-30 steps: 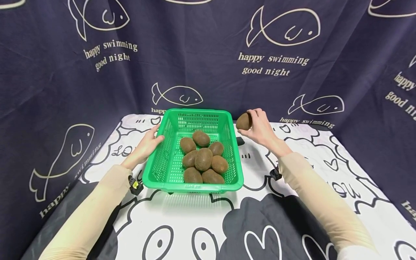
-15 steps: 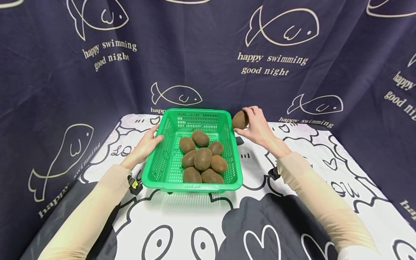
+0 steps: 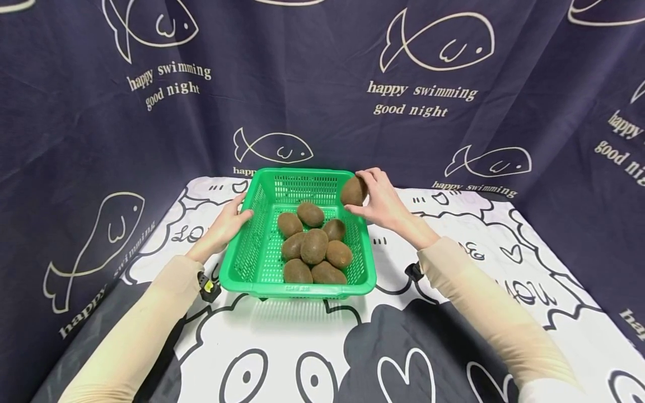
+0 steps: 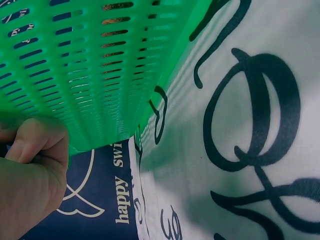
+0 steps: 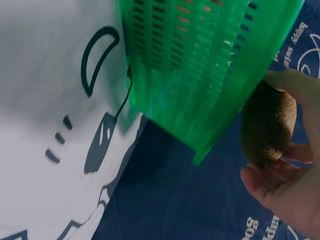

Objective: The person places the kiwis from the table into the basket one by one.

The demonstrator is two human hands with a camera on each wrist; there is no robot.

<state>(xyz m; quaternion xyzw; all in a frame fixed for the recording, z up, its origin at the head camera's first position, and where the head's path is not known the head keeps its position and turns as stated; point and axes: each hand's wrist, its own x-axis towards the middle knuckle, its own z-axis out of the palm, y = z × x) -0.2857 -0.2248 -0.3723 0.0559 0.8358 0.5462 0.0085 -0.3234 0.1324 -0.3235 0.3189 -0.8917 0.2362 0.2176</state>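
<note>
A green plastic basket (image 3: 302, 290) with slotted walls stands on the table, several brown kiwis (image 3: 314, 246) grouped in its middle and right part. My left hand (image 3: 225, 225) grips the basket's left rim, thumb over the top edge; in the left wrist view its bent fingers (image 4: 42, 137) lie against the slotted wall. My right hand (image 3: 384, 202) holds another kiwi (image 3: 354, 191) between thumb and fingers, above the basket's right rim near the back corner. In the right wrist view this kiwi (image 5: 268, 122) appears beside the rim, fingertips around its sides.
A white cloth with black drawings (image 3: 282, 336) covers the table. Behind it hangs a dark blue curtain (image 3: 322, 84) with fish prints, close to the basket's back wall. The basket's left part shows bare slotted floor (image 3: 269, 263).
My right hand has moved left with its kiwi, from outside the basket to over its right rim. My left hand and the basket stay where they were.
</note>
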